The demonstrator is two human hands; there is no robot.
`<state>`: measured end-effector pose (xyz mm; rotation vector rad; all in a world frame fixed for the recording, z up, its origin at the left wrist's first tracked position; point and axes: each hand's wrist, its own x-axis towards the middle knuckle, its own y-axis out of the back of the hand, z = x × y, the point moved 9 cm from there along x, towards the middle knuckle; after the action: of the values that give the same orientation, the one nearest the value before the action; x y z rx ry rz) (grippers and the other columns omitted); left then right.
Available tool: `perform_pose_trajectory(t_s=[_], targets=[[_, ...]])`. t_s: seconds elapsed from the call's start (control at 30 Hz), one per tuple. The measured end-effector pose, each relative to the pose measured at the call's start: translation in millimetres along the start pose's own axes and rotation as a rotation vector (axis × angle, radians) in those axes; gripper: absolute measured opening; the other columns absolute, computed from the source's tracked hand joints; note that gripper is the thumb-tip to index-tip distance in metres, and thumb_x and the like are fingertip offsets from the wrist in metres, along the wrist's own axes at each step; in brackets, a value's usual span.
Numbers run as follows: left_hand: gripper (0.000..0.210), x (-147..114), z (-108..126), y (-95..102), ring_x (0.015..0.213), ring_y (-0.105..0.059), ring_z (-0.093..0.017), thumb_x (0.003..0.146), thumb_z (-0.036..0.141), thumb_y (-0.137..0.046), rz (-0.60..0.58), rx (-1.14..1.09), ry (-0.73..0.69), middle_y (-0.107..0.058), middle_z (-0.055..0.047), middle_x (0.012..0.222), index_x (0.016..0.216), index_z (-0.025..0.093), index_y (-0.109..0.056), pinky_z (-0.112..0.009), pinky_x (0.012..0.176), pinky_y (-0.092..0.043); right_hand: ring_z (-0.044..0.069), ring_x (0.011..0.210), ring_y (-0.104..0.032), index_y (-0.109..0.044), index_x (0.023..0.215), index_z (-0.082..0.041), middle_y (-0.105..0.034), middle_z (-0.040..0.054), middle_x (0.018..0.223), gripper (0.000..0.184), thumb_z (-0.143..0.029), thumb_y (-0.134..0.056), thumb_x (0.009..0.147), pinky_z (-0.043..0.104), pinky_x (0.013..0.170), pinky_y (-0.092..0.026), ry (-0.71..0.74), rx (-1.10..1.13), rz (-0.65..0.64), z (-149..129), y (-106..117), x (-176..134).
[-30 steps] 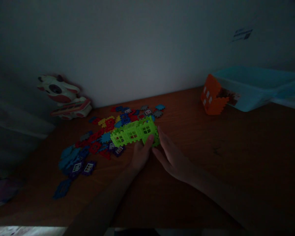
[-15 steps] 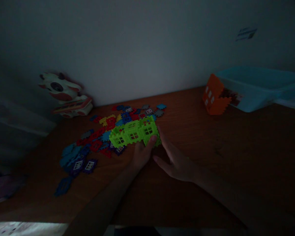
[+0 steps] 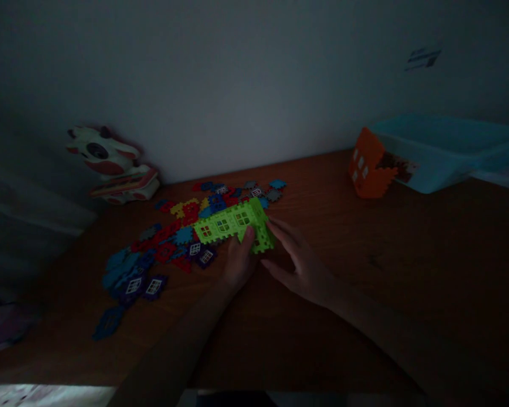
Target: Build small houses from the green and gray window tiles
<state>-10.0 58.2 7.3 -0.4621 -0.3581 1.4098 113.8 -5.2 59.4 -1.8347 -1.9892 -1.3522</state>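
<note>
"Holding what, and where?"

"A green structure (image 3: 223, 222) of windowed panels, near mid-frame. The left hand (image 3: 238, 263) grips it toward its right end, thumb on the near face."

"And the right hand (image 3: 303, 265)?"

"Spread, thumb well apart from the fingers, which reach the structure's right end. Whether they press or merely touch, I can't tell."

"How would you work it well?"

"Keep the left hold close to that end, I'd say, so a push there doesn't twist the long part jutting left. Spread pressure along the toothed edge rather than one corner; the joints look liable to pop. And mind the far end: it overlaps the loose panels (image 3: 165, 252) left of centre, where teeth could snag."
</note>
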Motion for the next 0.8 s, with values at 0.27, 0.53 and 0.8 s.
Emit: perform_pose_trajectory(t_s=[0.27,0.53,0.8], targets=[[0.042,0.0,-20.7,-13.1,0.116,-0.065,-0.025,0.094,0.049,-0.058,-0.194,-0.269,0.312,-0.072,-0.007,0.118,0.126,0.022,-0.063,-0.038,0.103,-0.05,0.03,0.136,-0.048,-0.017,0.16,-0.034,-0.045,0.0127,0.148,0.073,-0.025,-0.056,0.099,0.055,0.109,-0.05,0.113,-0.158,0.033,-5.1,10.9,3.9],[0.048,-2.9,-21.0,-14.5,0.123,-0.06,-0.029,0.091,0.053,-0.061,-0.221,-0.24,0.31,-0.07,-0.009,0.119,0.128,0.022,-0.061,-0.043,0.106,-0.048,0.029,0.134,-0.049,-0.026,0.157,-0.036,-0.044,0.0117,0.145,0.068,-0.023,-0.056,0.098,0.053,0.108,-0.051,0.066,-0.051,0.109,-7.5,13.4,1.9],[0.042,-4.4,-18.5,-16.7,0.119,-0.063,-0.028,0.09,0.055,-0.061,-0.218,-0.272,0.311,-0.072,-0.007,0.114,0.117,0.022,-0.067,-0.043,0.106,-0.047,0.027,0.133,-0.049,-0.032,0.155,-0.035,-0.044,0.011,0.145,0.064,-0.022,-0.058,0.097,0.051,0.108,-0.05,0.053,0.011,0.101,-4.2,11.5,3.2]])
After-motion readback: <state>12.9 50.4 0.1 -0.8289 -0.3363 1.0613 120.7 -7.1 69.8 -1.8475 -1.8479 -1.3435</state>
